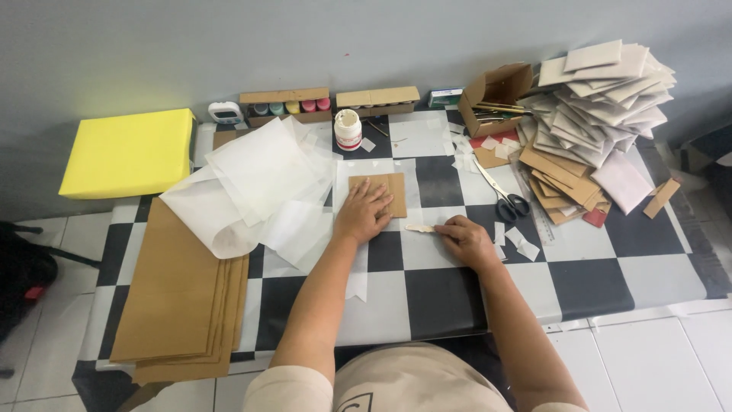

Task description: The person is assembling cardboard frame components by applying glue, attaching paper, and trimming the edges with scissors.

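1. While my left hand (364,214) lies flat, fingers spread, pinning the small brown card (379,194) on its white sheet on the bench (602,259), my right hand (467,239) has its fingers clamped on a flat wooden stick (420,227) just beside it
2. If my palm shifts, I think the card could skew
3. Farther off, the glue jar (348,128) could tip
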